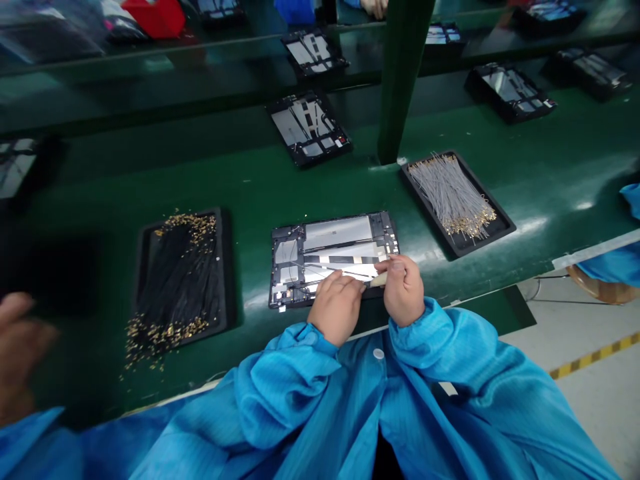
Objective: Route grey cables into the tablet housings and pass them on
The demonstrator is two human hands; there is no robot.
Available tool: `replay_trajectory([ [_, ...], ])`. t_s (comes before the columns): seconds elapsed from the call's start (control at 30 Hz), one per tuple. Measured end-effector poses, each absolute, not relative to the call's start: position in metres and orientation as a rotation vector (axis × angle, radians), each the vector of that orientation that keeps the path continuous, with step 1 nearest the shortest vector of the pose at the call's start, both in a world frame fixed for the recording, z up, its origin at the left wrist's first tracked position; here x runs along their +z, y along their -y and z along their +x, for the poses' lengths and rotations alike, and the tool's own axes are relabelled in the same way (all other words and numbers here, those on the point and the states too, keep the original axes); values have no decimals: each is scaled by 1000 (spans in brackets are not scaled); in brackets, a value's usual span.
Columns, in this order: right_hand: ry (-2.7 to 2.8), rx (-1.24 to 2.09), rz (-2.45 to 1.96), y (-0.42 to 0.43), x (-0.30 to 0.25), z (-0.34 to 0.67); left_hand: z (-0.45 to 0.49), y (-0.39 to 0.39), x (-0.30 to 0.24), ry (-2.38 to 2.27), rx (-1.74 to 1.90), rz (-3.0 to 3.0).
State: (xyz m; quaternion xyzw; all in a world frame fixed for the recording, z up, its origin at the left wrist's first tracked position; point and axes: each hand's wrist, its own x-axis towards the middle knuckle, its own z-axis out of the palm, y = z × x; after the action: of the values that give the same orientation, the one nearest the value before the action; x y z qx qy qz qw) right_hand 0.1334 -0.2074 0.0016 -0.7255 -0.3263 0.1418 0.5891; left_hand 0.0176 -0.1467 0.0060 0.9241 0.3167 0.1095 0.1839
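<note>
An opened tablet [337, 235] lies flat on the green bench before me, its batteries, boards and ribbon cables exposed. My left hand [336, 307] rests over its near edge, fingers lying on the inside and fingertips close to the tool's tip. In my right hand [406, 291] is a pale pointed tool [379, 280], gripped in closed fingers and angled toward the tablet's near right part. A thin grey cable [300, 270] crosses the tablet's left part. What lies directly under my left fingertips is hidden.
A black tray [227, 280] of black gold-ended cables stands left, some spilling over. To the right, another tray [457, 250] holds grey cables. More opened tablets [310, 127] lie beyond, near a green post [397, 100]. A co-worker's blurred hand [23, 353] is at far left.
</note>
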Motion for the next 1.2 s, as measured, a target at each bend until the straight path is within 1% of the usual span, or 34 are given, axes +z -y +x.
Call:
replay_trajectory([
  [0.6,850,320,-1727,207,0,137,17,146,7,-917,301,2606],
  [0.77,1048,234,-1786,206,13,138,18,146,11,-916,247,2592],
  [0.9,1317,289,-1796,201,28,137,15,144,9,-909,235,2586],
  [0.97,1461,247,-1816,198,30,135,14,144,6,-918,251,2589],
  [1.07,1531,148,-1836,194,24,131,15,147,4,-939,245,2581],
  [1.13,1471,209,-1814,193,20,131,18,146,5,-922,207,2572],
  [1.2,1260,382,-1816,190,20,134,20,138,10,-870,165,2572],
])
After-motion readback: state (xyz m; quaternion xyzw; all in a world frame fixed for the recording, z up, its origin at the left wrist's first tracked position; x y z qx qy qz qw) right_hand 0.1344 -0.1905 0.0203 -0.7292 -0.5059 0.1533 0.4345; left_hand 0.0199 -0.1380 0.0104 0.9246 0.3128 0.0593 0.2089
